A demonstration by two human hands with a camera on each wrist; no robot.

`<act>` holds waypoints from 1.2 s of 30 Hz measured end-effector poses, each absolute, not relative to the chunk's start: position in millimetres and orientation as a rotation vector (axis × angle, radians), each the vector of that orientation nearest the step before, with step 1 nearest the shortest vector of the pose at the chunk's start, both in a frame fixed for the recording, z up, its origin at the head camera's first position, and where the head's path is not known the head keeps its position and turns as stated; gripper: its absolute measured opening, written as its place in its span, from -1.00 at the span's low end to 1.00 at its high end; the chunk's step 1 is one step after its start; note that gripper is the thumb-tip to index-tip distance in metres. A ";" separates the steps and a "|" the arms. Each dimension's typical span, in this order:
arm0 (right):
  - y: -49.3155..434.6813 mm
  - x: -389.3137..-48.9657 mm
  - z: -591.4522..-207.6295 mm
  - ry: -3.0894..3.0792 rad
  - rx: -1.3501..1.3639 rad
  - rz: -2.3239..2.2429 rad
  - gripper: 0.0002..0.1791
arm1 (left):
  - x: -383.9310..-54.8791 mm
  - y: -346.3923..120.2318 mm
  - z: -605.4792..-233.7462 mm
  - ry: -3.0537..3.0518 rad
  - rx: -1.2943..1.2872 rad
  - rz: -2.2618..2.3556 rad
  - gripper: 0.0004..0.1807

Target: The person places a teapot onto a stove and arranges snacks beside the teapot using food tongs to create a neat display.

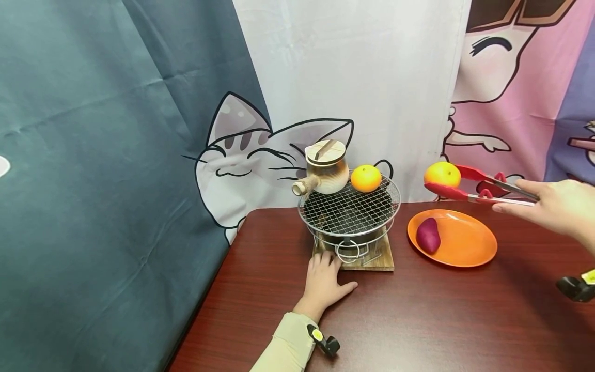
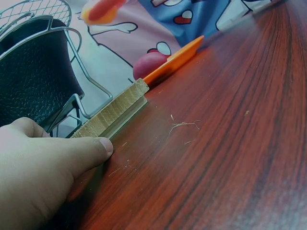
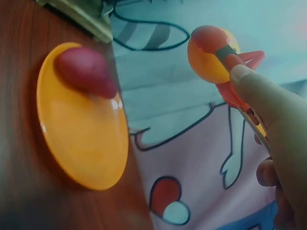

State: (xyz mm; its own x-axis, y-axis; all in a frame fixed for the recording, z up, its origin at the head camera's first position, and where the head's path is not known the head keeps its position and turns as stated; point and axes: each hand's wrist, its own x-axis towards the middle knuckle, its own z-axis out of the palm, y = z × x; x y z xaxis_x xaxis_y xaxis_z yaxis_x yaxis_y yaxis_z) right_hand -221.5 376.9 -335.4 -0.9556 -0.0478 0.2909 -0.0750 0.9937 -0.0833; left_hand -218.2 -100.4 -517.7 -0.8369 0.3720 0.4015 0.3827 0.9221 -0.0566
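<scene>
My right hand (image 1: 558, 204) grips red-tipped metal tongs (image 1: 504, 194), which hold an orange (image 1: 442, 174) in the air above the plate's back edge. In the right wrist view, the thumb lies along one arm of the tongs. An orange plate (image 1: 469, 240) sits below, with a purple sweet potato (image 1: 428, 235) at its left side. My left hand (image 1: 323, 284) rests at the front left of the wooden board (image 1: 372, 262) under the grill stove, thumb spread out. The left wrist view shows that thumb (image 2: 91, 151) straight beside the board's edge; the other fingertips are hidden there.
The stove's round wire grate (image 1: 348, 212) carries a lidded clay pot (image 1: 327, 168) at its back left, handle jutting left, and another orange (image 1: 365, 179). Everything stands on a dark red wooden table (image 1: 418, 320). Printed curtains (image 1: 372, 67) hang behind it.
</scene>
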 end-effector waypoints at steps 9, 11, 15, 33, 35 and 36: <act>354.8 -214.0 -315.8 -2.873 0.132 0.139 0.02 | -218.1 -100.9 -517.5 -2.663 -0.548 -0.034 -0.16; 350.3 -213.0 -313.8 -2.868 0.127 0.142 0.03 | -218.3 -100.8 -517.6 -2.663 -0.548 -0.037 -0.16; 342.2 -210.9 -309.4 -2.845 0.134 0.155 0.03 | -218.3 -100.5 -517.4 -2.668 -0.548 -0.041 -0.16; 291.5 -195.9 -295.0 -2.859 0.308 0.072 0.05 | -218.0 -100.0 -517.0 -2.678 -0.550 -0.037 -0.17; 286.6 -195.7 -295.5 -2.866 0.318 0.078 0.05 | -218.0 -100.1 -517.3 -2.680 -0.550 -0.036 -0.17; 284.3 -195.4 -295.9 -2.862 0.327 0.079 0.04 | -218.2 -100.2 -517.5 -2.679 -0.549 -0.034 -0.17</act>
